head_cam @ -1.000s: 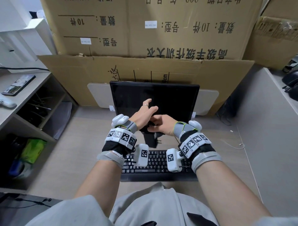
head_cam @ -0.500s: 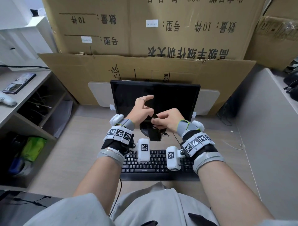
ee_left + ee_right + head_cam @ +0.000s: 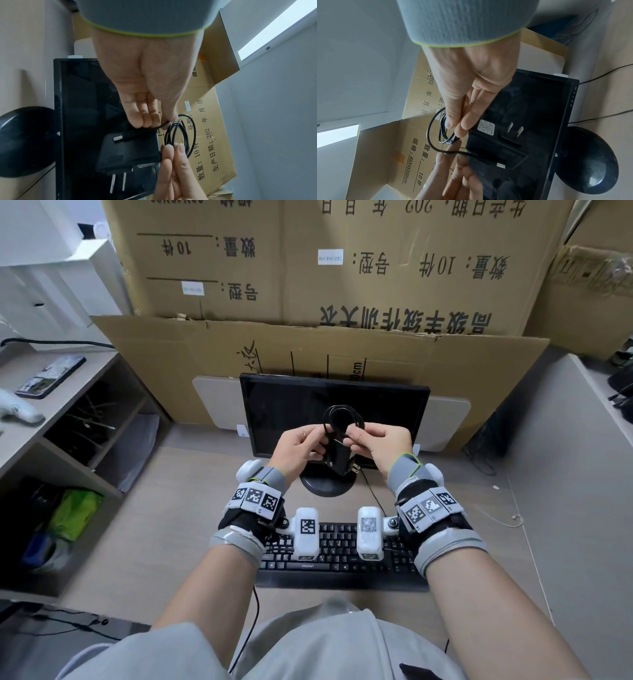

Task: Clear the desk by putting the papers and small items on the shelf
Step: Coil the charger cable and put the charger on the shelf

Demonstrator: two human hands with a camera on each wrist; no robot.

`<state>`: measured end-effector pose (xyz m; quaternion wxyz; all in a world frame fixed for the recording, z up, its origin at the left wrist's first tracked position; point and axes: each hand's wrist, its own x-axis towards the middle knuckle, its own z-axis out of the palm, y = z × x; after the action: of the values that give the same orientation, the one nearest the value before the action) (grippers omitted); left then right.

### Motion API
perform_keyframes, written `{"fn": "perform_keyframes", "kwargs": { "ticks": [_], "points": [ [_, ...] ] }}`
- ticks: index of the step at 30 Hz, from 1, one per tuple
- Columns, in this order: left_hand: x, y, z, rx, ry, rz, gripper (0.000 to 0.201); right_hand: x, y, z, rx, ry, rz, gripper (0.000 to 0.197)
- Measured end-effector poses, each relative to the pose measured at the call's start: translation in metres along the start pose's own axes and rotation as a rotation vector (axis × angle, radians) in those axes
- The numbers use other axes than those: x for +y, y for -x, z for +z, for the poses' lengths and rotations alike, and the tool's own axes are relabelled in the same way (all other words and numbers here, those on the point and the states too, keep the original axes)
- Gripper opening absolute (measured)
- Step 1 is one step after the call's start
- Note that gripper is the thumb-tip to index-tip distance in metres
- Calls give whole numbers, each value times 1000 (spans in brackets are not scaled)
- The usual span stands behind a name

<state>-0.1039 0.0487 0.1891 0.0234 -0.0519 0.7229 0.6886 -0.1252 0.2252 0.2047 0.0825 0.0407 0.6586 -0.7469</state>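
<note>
A black power adapter (image 3: 337, 458) with two metal prongs hangs in front of the monitor, held between both hands. Its thin black cable (image 3: 342, 417) is wound into a small coil above it. My left hand (image 3: 320, 440) pinches the cable by the adapter's top edge; in the left wrist view its curled fingers (image 3: 142, 117) sit just above the adapter (image 3: 130, 150). My right hand (image 3: 351, 438) pinches the coil's right side. In the right wrist view its fingertips (image 3: 458, 124) grip the loops of cable (image 3: 435, 135) next to the adapter (image 3: 494, 143).
A black monitor (image 3: 334, 398) stands behind the hands, with a black keyboard (image 3: 342, 563) below them. An open shelf unit (image 3: 78, 409) stands at the left, with a phone (image 3: 51, 376) on top. Cardboard boxes (image 3: 342, 285) fill the back. A grey partition (image 3: 565, 474) closes the right.
Both hands have risen in front of the screen. The cable, bunched at the adapter before, now stands as a round coil above the fingers, and both hands pinch it.
</note>
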Motion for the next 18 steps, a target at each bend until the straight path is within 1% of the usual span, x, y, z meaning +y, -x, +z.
{"fn": "perform_keyframes", "kwargs": {
  "ticks": [3, 7, 9, 12, 14, 16, 18],
  "points": [
    [4, 3, 4, 8, 5, -4, 22, -2, 1, 1, -26, -12, -3, 14],
    [8, 2, 9, 7, 101, -29, 21, -6, 4, 5, -80, -9, -2, 9],
    [8, 1, 9, 11, 115, -27, 27, -5, 4, 6, -84, 19, -20, 12],
    [9, 3, 10, 36, 112, -5, 33, -1, 1, 9, -66, 176, -86, 19],
    [10, 1, 13, 72, 69, 8, 30, -2, 1, 12, -41, 265, -116, 28],
    [11, 0, 14, 107, 12, 11, 26, -5, 1, 13, -64, 343, -147, 28],
    [12, -2, 15, 115, -68, 15, 28, -8, 1, 14, -91, 422, -183, 25]
  ]
}}
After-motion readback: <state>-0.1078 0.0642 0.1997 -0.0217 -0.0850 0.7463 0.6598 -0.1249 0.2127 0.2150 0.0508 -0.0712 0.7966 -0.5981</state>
